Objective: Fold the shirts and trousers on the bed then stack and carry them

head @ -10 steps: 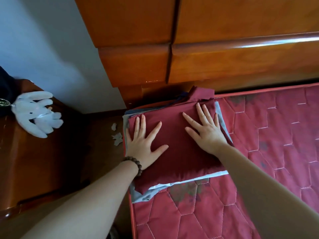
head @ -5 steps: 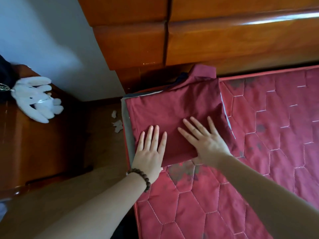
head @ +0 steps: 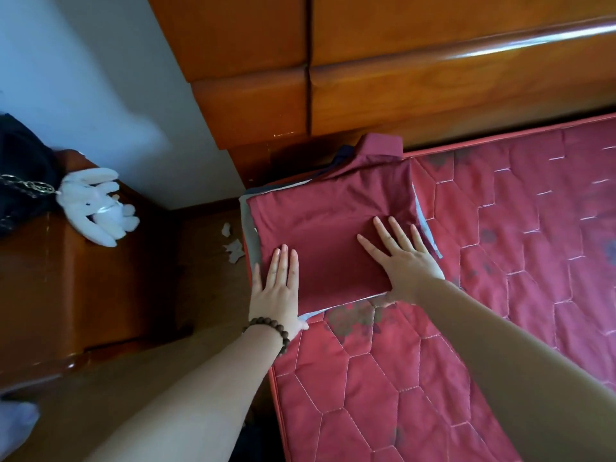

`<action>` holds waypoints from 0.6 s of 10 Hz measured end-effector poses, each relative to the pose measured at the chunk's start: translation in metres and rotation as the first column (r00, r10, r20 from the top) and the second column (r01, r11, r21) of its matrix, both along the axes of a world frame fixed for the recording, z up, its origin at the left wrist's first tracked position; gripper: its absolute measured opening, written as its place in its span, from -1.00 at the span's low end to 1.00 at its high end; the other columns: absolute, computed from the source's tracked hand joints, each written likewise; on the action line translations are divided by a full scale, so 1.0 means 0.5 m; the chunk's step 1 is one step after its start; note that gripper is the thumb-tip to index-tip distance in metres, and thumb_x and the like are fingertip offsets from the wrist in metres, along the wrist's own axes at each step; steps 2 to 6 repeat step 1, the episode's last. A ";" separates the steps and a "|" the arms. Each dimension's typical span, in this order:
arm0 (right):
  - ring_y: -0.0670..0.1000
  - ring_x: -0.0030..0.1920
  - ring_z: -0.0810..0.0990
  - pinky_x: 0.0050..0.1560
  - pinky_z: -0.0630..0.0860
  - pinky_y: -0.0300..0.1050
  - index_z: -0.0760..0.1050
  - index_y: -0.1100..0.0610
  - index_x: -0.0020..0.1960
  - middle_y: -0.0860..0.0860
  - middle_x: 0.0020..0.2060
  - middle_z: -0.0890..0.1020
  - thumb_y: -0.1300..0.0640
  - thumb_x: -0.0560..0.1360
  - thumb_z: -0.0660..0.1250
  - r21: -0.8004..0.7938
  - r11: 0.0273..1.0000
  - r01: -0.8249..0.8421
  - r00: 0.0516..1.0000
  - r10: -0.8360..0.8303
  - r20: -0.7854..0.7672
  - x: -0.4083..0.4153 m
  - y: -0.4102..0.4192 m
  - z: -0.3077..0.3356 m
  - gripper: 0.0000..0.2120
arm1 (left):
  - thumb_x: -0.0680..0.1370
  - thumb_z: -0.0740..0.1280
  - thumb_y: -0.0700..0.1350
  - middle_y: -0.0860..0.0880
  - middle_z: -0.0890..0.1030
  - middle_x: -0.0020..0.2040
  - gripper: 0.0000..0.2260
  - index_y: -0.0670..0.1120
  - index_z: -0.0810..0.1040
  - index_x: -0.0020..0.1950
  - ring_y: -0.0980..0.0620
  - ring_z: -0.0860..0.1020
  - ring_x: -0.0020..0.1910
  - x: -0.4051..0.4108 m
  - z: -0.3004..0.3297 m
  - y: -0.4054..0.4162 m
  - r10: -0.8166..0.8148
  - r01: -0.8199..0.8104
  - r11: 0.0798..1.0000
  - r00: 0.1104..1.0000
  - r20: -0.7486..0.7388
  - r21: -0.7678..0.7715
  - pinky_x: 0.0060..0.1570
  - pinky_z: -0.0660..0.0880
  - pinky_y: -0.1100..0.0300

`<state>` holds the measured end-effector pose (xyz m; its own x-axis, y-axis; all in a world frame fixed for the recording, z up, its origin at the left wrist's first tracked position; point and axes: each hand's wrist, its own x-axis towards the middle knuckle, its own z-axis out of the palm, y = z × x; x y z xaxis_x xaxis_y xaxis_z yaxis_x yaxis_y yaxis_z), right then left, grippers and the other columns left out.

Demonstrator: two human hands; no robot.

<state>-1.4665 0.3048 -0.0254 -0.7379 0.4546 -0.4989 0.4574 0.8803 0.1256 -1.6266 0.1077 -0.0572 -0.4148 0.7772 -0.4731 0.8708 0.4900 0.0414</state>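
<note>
A folded maroon shirt (head: 333,221), collar toward the headboard, tops a stack of folded clothes at the near-left corner of the red quilted mattress (head: 500,261). Grey (head: 250,235) and pale layers show at the stack's edges. My left hand (head: 278,288), with a bead bracelet on the wrist, lies flat on the stack's near-left edge, fingers together. My right hand (head: 400,258) presses flat on the near-right part of the shirt with fingers spread. Its thumb sits at the near edge.
A wooden headboard (head: 433,78) rises right behind the stack. Left of the bed stands a wooden nightstand (head: 66,295) with a white plush toy (head: 96,208) and a dark bag (head: 20,175). White paper scraps (head: 235,250) lie on the floor between them.
Both hands have slid from the far part of the shirt toward its near edge. The left hand now rests at the near-left corner.
</note>
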 end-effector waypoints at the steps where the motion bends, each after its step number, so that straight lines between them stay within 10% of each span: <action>1: 0.10 0.53 -0.31 0.50 -0.27 0.15 -0.37 -0.09 0.52 0.07 0.51 -0.35 -0.52 0.28 0.22 -0.073 0.997 0.030 0.999 -0.031 -0.010 0.003 -0.047 0.072 0.12 | 0.29 0.40 0.39 -0.11 -0.26 0.56 0.22 -0.16 -0.36 0.52 -0.05 -0.27 0.54 -0.006 0.070 -0.026 -0.022 0.023 0.998 0.999 0.025 -0.065 0.49 -0.21 -0.14; 6: 0.10 0.53 -0.31 0.50 -0.27 0.15 -0.37 -0.09 0.52 0.07 0.51 -0.35 -0.52 0.28 0.22 -0.073 0.997 0.030 0.999 -0.031 -0.010 0.003 -0.047 0.072 0.12 | 0.29 0.40 0.39 -0.11 -0.26 0.56 0.22 -0.16 -0.36 0.52 -0.05 -0.27 0.54 -0.006 0.070 -0.026 -0.022 0.023 0.998 0.999 0.025 -0.065 0.49 -0.21 -0.14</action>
